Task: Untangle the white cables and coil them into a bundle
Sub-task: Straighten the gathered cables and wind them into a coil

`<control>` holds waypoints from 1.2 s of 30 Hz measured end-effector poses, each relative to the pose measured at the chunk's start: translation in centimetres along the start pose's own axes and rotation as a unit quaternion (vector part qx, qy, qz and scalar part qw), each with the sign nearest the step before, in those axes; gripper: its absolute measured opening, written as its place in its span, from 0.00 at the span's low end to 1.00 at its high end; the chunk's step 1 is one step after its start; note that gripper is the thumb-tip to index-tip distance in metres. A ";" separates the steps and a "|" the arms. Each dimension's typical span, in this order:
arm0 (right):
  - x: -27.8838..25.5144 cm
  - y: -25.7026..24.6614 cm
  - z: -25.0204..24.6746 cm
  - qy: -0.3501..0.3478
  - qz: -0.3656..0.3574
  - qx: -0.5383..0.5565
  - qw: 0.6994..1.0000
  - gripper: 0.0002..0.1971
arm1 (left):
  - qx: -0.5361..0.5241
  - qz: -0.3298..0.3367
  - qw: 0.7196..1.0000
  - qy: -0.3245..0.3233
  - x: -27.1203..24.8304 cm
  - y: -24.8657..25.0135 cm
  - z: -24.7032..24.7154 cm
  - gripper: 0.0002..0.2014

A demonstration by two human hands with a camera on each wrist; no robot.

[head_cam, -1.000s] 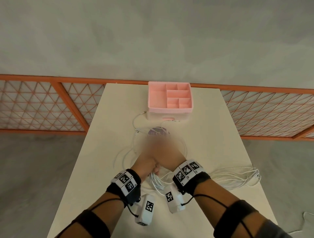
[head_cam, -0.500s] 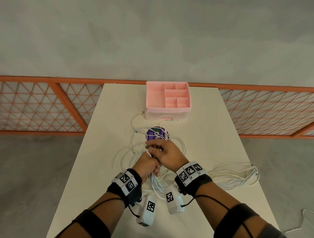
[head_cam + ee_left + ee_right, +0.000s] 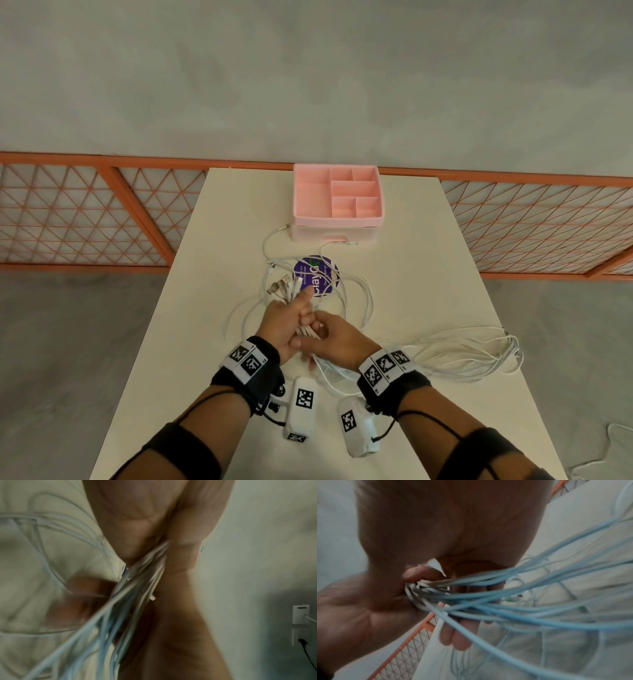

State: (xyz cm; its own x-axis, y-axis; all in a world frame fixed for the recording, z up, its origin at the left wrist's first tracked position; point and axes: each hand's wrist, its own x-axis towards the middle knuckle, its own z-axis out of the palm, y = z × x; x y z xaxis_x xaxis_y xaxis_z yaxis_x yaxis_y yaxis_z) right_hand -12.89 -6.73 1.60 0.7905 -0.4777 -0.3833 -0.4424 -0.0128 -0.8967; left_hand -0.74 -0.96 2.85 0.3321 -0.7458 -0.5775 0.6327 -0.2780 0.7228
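Several white cables (image 3: 472,356) lie tangled on the cream table (image 3: 428,274). My left hand (image 3: 291,315) grips a gathered bunch of them, and their plug ends (image 3: 282,287) stick out past its thumb. My right hand (image 3: 318,334) pinches the same bunch just behind the left hand. From there long loops trail off to the right. In the blurred left wrist view the cables (image 3: 137,582) run across the palm. In the right wrist view the cables (image 3: 505,601) fan out from the thumb's pinch.
A pink compartment organiser (image 3: 337,198) stands at the far end of the table. A round purple sticker (image 3: 315,275) lies under loose cable loops just beyond my hands. An orange lattice railing (image 3: 85,222) runs behind the table.
My right hand has slid back along the bunch from the plug ends toward me. My left hand has risen forward, so the plug ends now stick out beyond it.
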 end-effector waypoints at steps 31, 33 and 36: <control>10.7 -3.8 -0.4 0.014 -0.046 -0.340 0.939 0.15 | -0.134 0.069 0.973 0.173 3.8 -0.3 -9.0 0.18; 12.7 -4.0 0.6 0.018 -0.054 -0.365 0.929 0.16 | -0.124 0.071 0.975 0.167 4.1 -0.1 -8.9 0.18; 15.0 -3.1 2.3 -0.013 -0.051 -0.413 0.909 0.17 | -0.116 0.079 0.976 0.169 4.5 0.3 -9.0 0.17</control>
State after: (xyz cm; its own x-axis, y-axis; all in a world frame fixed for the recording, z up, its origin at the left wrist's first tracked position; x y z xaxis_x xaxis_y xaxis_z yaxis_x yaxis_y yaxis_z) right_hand 1.32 -11.84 -1.91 0.8500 -0.4161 -0.3231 -0.5253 -0.7158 -0.4601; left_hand 7.24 1.07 -2.96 0.6244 -0.5156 -0.5868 0.6835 -0.0030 0.7299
